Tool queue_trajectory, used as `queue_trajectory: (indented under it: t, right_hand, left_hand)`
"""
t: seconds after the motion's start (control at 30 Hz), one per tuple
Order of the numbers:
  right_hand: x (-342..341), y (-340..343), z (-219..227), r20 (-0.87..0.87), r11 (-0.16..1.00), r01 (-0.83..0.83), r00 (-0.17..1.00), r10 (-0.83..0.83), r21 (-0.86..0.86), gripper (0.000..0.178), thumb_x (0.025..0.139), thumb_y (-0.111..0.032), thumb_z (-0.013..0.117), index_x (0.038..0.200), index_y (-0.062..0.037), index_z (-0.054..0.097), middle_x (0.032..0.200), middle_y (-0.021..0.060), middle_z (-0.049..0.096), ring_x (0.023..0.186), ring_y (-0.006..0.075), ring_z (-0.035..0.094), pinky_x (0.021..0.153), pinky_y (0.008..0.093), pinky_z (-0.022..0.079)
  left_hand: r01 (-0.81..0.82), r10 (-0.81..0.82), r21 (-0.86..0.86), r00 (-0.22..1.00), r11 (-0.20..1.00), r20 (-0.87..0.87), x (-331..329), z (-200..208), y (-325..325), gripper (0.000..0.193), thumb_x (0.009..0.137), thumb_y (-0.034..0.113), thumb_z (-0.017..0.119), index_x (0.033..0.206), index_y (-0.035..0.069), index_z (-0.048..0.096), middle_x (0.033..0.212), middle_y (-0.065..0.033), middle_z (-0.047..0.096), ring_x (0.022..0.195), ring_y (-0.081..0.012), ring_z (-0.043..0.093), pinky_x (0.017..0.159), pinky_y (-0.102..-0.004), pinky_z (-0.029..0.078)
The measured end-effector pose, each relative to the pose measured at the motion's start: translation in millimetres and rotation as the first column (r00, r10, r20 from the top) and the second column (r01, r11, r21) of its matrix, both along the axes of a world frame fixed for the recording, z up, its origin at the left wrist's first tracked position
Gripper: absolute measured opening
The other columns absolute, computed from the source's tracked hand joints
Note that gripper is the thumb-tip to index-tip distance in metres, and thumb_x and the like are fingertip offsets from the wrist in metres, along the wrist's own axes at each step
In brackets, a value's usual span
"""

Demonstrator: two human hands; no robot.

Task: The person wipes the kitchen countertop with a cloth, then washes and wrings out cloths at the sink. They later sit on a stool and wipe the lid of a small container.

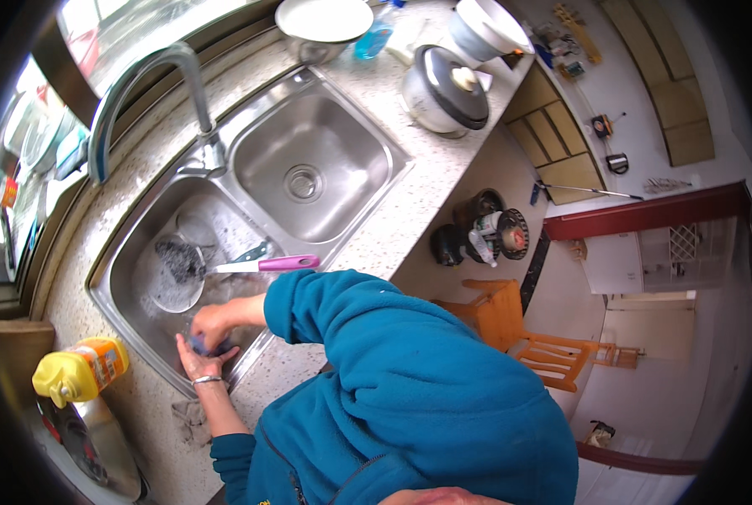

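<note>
My left hand (198, 364) lies palm up over the near edge of the left sink basin (132, 261), with a bracelet on the wrist. My right hand (210, 322) presses down onto it, and a small dark blue thing (199, 342), perhaps a sponge or cloth, is squeezed between the two palms. Just beyond the hands a utensil with a purple handle (288, 263) rests across the divider between the basins. A dark scouring pad (178, 257) lies on a round plate or lid in the soapy left basin.
The right sink basin (309, 177) holds nothing but its drain. A curved tap (145, 76) stands behind. A yellow detergent bottle (82, 370) lies at the left. A white bowl (324, 18), a blue bottle and a lidded pot (445, 91) stand on the far counter. A wooden chair (519, 332) is on the floor at the right.
</note>
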State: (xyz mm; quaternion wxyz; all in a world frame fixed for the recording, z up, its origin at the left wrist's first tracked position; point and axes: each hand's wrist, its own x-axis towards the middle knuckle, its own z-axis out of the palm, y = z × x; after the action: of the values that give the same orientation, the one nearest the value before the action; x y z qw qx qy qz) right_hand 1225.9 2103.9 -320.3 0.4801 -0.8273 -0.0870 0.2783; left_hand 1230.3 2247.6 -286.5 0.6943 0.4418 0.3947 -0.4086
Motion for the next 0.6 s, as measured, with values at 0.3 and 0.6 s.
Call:
queue_trajectory:
  t: [0.3,0.6]
  right_hand:
    - [-54,50,97,0.647,0.890,0.352,0.613,-0.452,0.289,0.019,0.058,-0.024,0.065,0.069,-0.0119,0.056,0.072,0.0116,0.055,0.072,0.0319,0.057,0.069,0.0457,0.040]
    - [0,2,61,0.674,0.878,0.472,0.624,-0.396,0.079,0.014,0.068,-0.026,0.061,0.067,-0.0133,0.056,0.069,0.0055,0.062,0.068,0.0242,0.063,0.067,0.0433,0.041]
  left_hand:
    - [0.025,0.157,-0.572,0.951,0.820,0.267,-33,16,4,0.057,0.089,0.044,0.052,0.132,0.011,0.037,0.132,-0.0107,0.040,0.117,-0.0286,0.042,0.094,-0.0506,0.036]
    - [0.041,0.135,-0.387,0.899,0.921,0.417,-1,7,-1,0.037,0.093,0.029,0.053,0.121,0.006,0.051,0.116,-0.0064,0.057,0.098,-0.0196,0.059,0.088,-0.0327,0.048]
